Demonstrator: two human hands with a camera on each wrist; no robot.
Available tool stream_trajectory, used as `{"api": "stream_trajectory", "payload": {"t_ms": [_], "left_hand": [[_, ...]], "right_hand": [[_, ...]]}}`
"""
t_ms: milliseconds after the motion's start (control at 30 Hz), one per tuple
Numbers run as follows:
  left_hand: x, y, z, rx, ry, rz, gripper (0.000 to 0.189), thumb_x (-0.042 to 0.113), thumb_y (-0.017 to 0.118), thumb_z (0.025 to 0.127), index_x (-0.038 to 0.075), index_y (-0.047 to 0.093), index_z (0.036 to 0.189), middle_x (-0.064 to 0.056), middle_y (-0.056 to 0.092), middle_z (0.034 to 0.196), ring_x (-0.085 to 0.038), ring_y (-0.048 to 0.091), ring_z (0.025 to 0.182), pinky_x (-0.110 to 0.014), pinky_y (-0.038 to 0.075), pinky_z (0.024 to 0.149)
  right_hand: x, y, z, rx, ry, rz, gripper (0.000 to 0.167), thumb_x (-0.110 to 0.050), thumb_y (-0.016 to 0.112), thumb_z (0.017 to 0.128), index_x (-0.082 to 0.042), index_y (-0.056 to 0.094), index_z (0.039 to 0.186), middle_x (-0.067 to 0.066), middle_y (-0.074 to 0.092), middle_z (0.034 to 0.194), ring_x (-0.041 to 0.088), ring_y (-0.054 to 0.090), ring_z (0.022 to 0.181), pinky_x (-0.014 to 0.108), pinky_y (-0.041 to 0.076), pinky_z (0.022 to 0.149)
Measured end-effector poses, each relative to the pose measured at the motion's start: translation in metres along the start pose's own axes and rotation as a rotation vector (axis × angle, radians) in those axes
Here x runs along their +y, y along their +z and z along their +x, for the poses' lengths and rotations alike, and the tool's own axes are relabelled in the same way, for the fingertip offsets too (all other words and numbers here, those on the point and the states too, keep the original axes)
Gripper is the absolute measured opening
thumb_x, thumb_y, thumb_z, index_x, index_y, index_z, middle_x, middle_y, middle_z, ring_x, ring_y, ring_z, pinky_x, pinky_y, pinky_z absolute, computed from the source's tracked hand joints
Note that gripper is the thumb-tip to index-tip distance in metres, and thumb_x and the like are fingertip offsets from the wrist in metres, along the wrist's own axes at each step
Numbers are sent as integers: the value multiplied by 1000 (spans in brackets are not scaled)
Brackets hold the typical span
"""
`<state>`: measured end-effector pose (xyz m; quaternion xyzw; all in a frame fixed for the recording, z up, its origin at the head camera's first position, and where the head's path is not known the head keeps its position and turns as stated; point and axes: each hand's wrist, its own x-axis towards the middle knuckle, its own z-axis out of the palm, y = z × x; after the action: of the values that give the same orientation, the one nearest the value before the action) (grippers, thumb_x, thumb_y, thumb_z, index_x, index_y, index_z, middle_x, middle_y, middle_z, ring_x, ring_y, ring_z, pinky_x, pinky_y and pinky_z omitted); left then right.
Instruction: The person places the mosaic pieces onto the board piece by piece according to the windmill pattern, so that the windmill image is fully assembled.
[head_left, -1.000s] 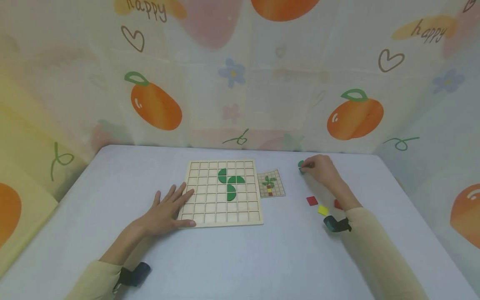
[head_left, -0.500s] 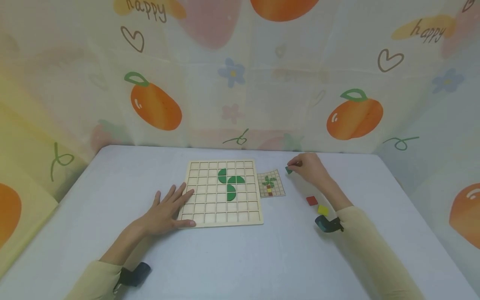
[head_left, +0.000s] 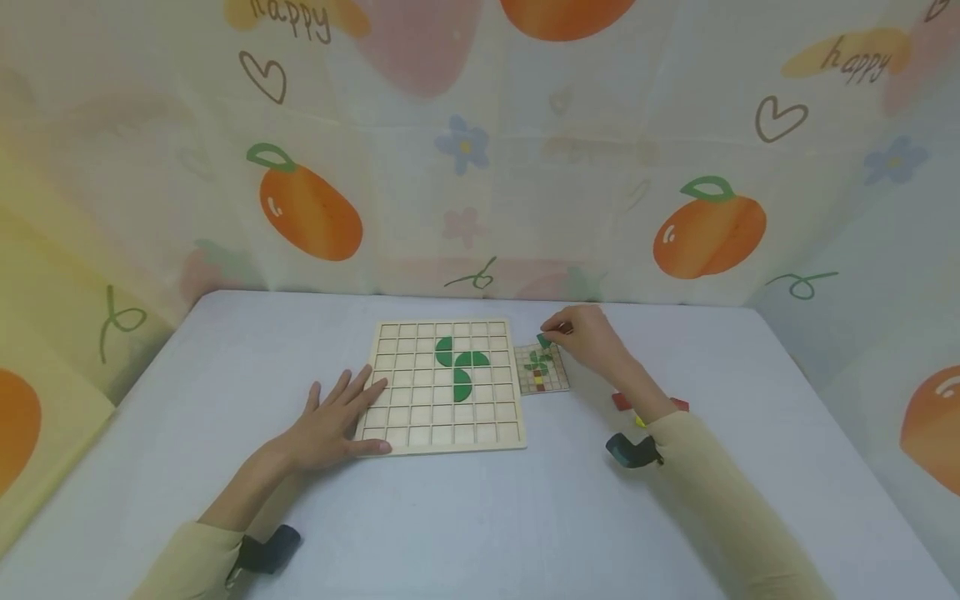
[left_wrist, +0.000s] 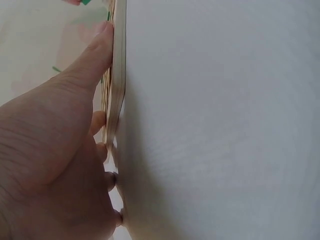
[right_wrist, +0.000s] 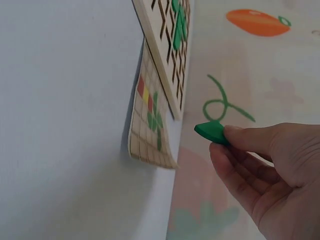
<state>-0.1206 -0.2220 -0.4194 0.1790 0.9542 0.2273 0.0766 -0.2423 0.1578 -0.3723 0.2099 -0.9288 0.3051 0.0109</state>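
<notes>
My left hand (head_left: pixel 322 429) lies spread at the left edge of a wooden grid board (head_left: pixel 405 417), its fingertips and thumb resting on the frame. Several green quarter-circle tiles (head_left: pixel 462 385) sit in the board's middle cells. Between thumb and forefinger my right hand (head_left: pixel 588 337) pinches one more green tile (right_wrist: pixel 211 132), held above the pattern card (head_left: pixel 558 379). That card leans against the board's right side and carries a printed green, red and yellow design. In the left wrist view the thumb lies along the board's thick edge.
Under the right forearm lie a red tile (head_left: pixel 621 402), a yellow tile (head_left: pixel 641 422) and another red tile (head_left: pixel 680 404), partly covered by the arm. A printed cloth (head_left: pixel 510 217) hangs behind the white table (head_left: pixel 450 525).
My right hand has picked up the green tile at the right and carried it left, from beyond the red tiles to over the pattern card. The left hand stays put.
</notes>
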Motion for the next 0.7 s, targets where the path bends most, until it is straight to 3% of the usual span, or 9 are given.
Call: {"api": "stream_trajectory", "payload": {"t_ms": [267,700], "left_hand": [[-4,2,0,-9,-9,2,99,61,68,81,8,28,154,-21,11,162,-48,3,146,-73,-6,107],[-5,4,3,-8,-10,1,99,63,67,81,9,27,155,-20,10,162,-48,2,146,-72,-7,108]], "right_hand": [[-14,24,3,-47,-28,22,10,-9,72,89,-4,77,97,7,73,94,17,66,82,29,55,73],[-49,51,12,-65,-112,107,11,-6,71,89,-2,76,98,5,73,95,18,67,86,29,55,78]]}}
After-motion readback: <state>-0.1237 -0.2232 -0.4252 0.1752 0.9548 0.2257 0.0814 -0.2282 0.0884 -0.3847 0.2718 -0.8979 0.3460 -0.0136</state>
